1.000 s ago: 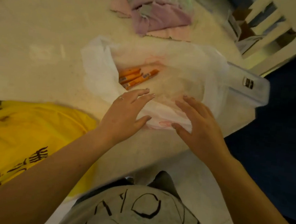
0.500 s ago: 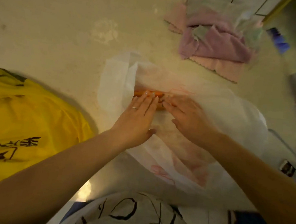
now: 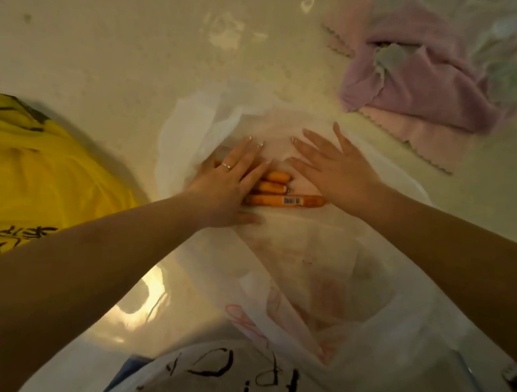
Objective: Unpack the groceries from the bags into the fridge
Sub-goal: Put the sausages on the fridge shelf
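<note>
Nearest, the thin white plastic bag point(image 3: 352, 287) is lying open on the pale desk point(image 3: 108, 39). Inside, the left hand point(image 3: 230, 180) is lying flat, fingers together, over three orange wrapped sausage sticks point(image 3: 282, 195); it should curl around all three. The right hand point(image 3: 332, 168) is spread, pinning plastic; beyond it, a crumpled pink cloth point(image 3: 419, 85) is lying.

Home kitchen, pale speckled stone countertop point(image 3: 106, 54), thin white plastic grocery bag point(image 3: 370, 269), crumpled pink and lilac cleaning cloths point(image 3: 418, 94), yellow printed bag point(image 3: 32, 174)
</note>
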Motion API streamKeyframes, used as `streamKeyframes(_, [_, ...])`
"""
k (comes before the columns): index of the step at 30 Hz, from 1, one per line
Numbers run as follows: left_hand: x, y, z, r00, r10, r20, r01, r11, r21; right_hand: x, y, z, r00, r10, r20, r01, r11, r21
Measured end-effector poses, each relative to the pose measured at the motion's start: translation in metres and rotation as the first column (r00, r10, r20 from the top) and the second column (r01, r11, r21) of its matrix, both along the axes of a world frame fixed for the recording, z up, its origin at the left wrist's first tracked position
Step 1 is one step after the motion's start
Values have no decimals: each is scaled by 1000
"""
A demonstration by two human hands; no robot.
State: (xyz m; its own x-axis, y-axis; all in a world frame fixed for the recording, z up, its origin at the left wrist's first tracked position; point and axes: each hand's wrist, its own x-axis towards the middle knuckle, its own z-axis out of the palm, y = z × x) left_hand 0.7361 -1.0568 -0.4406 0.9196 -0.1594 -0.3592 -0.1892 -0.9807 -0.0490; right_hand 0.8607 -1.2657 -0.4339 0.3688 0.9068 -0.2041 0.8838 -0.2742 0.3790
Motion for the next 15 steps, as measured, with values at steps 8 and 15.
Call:
streamKeyframes(8, [20,39,-6,999,-11,-40,11,1000,-4,36,25,0,982,-151,-111,148,988,-30])
streamKeyframes(15, [31,55,-8,994,-30,-109,18,993,-118,47,47,-6,914,-292,-283,296,955,-31])
